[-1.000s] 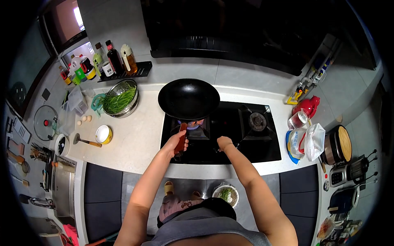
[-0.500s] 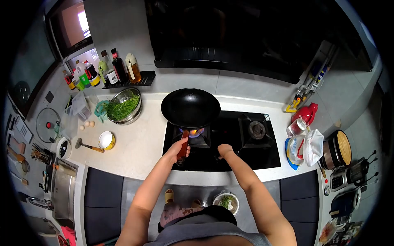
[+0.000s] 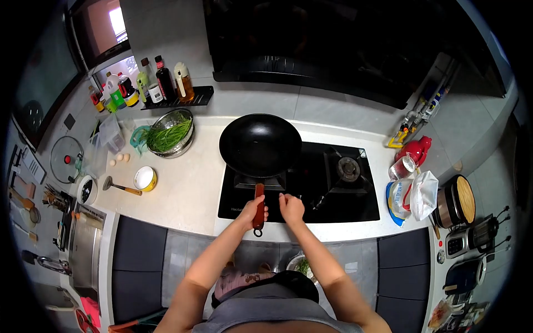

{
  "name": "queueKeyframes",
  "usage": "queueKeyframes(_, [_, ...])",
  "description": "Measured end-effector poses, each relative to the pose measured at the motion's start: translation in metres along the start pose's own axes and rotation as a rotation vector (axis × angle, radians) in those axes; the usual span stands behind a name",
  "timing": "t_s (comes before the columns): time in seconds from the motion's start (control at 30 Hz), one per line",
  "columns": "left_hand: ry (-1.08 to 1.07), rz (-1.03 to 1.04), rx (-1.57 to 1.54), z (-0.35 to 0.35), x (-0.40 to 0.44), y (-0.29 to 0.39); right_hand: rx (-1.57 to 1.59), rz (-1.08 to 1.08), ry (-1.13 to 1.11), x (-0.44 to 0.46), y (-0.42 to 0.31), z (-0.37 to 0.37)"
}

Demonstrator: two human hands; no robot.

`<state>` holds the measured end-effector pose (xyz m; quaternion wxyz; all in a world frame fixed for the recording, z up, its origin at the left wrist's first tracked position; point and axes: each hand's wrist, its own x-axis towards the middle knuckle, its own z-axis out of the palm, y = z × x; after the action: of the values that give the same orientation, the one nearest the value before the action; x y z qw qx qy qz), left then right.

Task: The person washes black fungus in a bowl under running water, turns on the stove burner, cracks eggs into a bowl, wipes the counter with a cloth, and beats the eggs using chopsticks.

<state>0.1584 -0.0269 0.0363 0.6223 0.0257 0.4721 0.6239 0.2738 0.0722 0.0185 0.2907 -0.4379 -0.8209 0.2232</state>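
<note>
A black wok (image 3: 260, 145) sits over the left burner of the black gas stove (image 3: 311, 161), its brown handle (image 3: 259, 206) pointing toward me. My left hand (image 3: 254, 212) is wrapped round that handle. Close to its right, over the stove's front part, is my right hand (image 3: 291, 209) with its fingers curled in; whatever may be in them is hidden. The wok's inside looks dark and bare. No flame shows under it.
Left on the counter are a metal bowl of green stalks (image 3: 169, 136), a yellow-and-white bowl (image 3: 145, 178), a ladle (image 3: 122, 187) and several eggs (image 3: 119, 159). Bottles (image 3: 164, 80) stand on a wall shelf. A plastic bag (image 3: 413, 194) and red kettle (image 3: 416, 151) are at right.
The flame seen under the wok is out of sight now. My left hand and the handle have shifted right. My right hand has moved slightly left, closer to the handle.
</note>
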Motion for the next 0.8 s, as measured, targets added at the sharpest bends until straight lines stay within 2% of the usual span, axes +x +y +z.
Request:
queueKeyframes(0.13, [-0.011,0.02,0.016,-0.004,-0.007,-0.02,0.093,0.066,0.005,-0.017,-0.024,0.003])
queueKeyframes(0.33, [-0.071,0.058,0.055,-0.005,-0.009,-0.026,0.111,0.013,0.014,-0.023,-0.045,-0.007])
queueKeyframes(0.43, [-0.129,0.032,0.094,-0.011,-0.006,-0.026,0.1,-0.033,0.063,-0.022,-0.057,-0.013])
queueKeyframes(0.53, [-0.135,-0.061,0.176,-0.02,-0.006,-0.013,0.066,-0.207,0.179,-0.016,-0.076,-0.013])
queueKeyframes(0.6, [-0.129,-0.129,0.285,-0.038,-0.007,-0.003,0.006,-0.266,0.106,-0.014,-0.095,-0.009])
queueKeyframes(0.63, [-0.042,-0.007,0.346,-0.043,-0.017,0.0,-0.002,-0.303,0.07,-0.013,-0.106,-0.005])
queueKeyframes(0.73, [0.176,0.149,0.312,-0.085,-0.025,0.01,-0.07,-0.395,-0.085,-0.015,-0.143,0.023])
queueKeyframes(0.8, [0.22,0.169,0.253,-0.124,-0.04,0.02,-0.114,-0.45,-0.195,-0.02,-0.175,0.046])
